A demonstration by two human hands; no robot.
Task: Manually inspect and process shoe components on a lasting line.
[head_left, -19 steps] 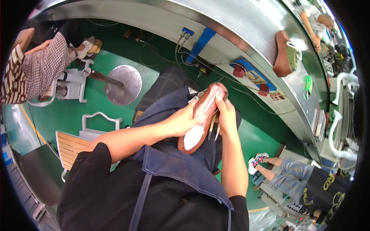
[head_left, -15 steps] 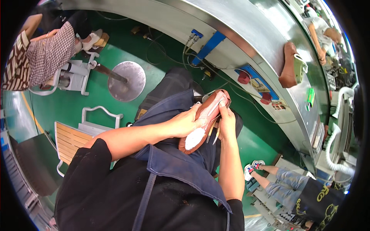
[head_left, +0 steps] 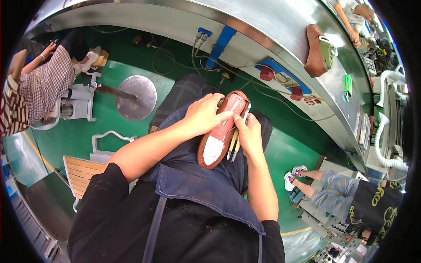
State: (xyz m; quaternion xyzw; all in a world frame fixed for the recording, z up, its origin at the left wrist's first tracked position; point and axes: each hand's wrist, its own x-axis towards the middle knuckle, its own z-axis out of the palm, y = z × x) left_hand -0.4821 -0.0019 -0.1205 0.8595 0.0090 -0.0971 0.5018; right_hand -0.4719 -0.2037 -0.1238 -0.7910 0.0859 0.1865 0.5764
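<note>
Shoe [head_left: 221, 131] lies sole-up on lap, between both hands, over dark apron [head_left: 206, 175]. Long axis runs from heel near body up-right to toe pointing away toward metal desk [head_left: 280, 39]. Left hand [head_left: 202, 116] nearer toe half, grip clenched over upper edge of shoe. Right hand [head_left: 250, 133] just beside right edge, grip grasping two thin brushes [head_left: 233, 147] parallel to shoe axis, fingertips touching sole.

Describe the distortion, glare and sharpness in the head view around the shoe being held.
Head view: strong fisheye, so the steel conveyor edge bows and the corners go black. Overhead light glares off that steel. The shoe, left hand and right hand sit near the centre, evenly lit and sharp, without motion blur.
</note>
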